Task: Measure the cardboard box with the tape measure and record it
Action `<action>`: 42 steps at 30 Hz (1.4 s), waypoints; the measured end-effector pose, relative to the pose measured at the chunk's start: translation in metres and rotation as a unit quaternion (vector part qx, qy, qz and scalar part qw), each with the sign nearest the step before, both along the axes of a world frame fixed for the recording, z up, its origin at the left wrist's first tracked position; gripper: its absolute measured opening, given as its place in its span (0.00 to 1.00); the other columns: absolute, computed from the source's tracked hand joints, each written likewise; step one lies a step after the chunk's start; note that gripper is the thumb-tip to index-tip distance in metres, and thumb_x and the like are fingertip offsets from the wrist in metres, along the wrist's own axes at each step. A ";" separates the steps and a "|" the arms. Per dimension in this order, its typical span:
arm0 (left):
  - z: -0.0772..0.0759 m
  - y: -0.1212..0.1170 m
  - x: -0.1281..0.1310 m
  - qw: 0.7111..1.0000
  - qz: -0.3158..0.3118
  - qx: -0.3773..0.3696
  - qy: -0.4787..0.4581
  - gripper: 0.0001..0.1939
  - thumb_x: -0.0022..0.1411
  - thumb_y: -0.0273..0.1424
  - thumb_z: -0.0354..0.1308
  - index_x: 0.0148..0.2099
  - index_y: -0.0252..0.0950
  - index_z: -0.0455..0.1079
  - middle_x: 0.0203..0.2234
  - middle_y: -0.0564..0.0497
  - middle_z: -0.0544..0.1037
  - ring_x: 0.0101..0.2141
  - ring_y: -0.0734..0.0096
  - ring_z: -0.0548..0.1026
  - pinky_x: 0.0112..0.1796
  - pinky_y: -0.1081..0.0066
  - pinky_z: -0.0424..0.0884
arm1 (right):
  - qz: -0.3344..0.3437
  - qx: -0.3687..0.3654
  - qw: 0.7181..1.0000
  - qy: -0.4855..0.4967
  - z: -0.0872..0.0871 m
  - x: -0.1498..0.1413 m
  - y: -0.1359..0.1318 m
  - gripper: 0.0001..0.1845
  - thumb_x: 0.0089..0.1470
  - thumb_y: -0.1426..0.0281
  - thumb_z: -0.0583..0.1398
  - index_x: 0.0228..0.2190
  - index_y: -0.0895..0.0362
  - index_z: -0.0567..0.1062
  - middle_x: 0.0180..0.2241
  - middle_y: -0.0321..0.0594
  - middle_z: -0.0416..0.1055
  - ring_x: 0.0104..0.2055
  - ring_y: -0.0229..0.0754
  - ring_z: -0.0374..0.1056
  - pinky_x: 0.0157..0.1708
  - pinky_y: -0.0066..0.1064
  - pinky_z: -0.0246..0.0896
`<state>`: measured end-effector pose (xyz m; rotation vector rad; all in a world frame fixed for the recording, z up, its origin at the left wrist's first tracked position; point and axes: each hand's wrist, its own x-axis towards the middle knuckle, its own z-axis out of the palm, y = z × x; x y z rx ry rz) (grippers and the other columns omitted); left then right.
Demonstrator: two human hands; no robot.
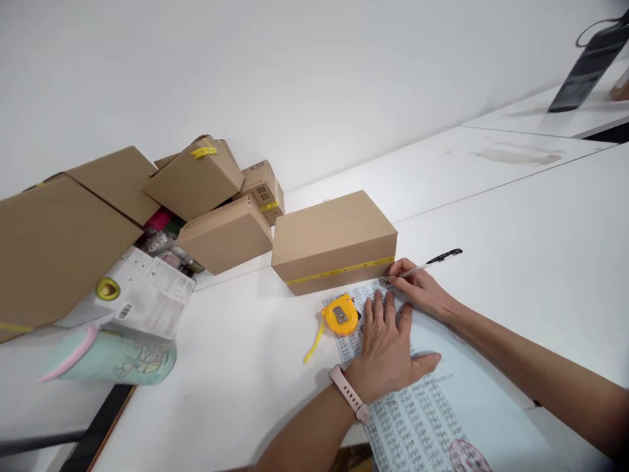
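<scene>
My left hand (388, 347) lies flat with its fingers spread on a printed paper sheet (417, 426), a pink watch band on its wrist. In my right hand (417, 288) is a black-and-white pen (445, 256), its tip hidden near the sheet's top edge. A yellow tape measure (341, 315) rests on the sheet's left edge beside my left fingers, a short length of its blade sticking out. Just beyond the sheet stands a closed cardboard box (334, 239) with a yellow measuring strip along its front. My right fingertips are close to the box's lower right corner.
Several cardboard boxes (226, 236) are heaped at the left, with a large open box (54, 242) nearest. A white package (152, 295) and a mint tumbler (118, 357) lie in front of them. A dark bottle (587, 69) stands at the far right.
</scene>
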<state>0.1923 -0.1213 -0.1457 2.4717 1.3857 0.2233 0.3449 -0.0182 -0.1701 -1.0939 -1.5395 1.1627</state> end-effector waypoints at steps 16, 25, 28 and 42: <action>-0.004 0.001 -0.001 1.000 -0.002 -0.001 -0.025 0.46 0.65 0.57 0.50 0.72 0.29 0.49 0.72 0.32 0.45 0.71 0.38 0.37 0.68 0.39 0.44 | 0.008 -0.033 0.999 -0.035 0.003 -0.001 -0.002 0.19 0.56 0.51 0.62 0.31 0.53 0.68 0.23 0.33 0.67 0.24 0.39 0.64 0.24 0.32 0.61; -0.005 0.001 0.000 1.000 0.002 0.018 -0.023 0.47 0.64 0.57 0.53 0.71 0.28 0.50 0.70 0.30 0.50 0.70 0.35 0.42 0.68 0.41 0.45 | -0.058 0.037 0.984 -0.162 0.016 -0.008 -0.009 0.13 0.55 0.59 0.58 0.25 0.51 0.63 0.14 0.26 0.55 0.17 0.35 0.51 0.18 0.30 0.47; -0.004 0.001 0.000 1.000 -0.004 0.018 -0.017 0.46 0.64 0.56 0.52 0.70 0.26 0.50 0.70 0.28 0.51 0.70 0.34 0.44 0.67 0.42 0.46 | -0.050 0.041 0.983 -0.170 0.017 -0.009 -0.008 0.12 0.56 0.59 0.57 0.26 0.51 0.63 0.14 0.27 0.58 0.17 0.36 0.53 0.19 0.30 0.48; -0.004 -0.001 -0.001 0.999 -0.001 0.042 -0.016 0.46 0.65 0.56 0.51 0.71 0.28 0.48 0.70 0.31 0.52 0.70 0.37 0.43 0.67 0.42 0.47 | -0.036 0.075 0.978 -0.193 0.012 -0.009 -0.007 0.13 0.57 0.59 0.57 0.25 0.51 0.64 0.18 0.31 0.62 0.19 0.38 0.56 0.20 0.31 0.53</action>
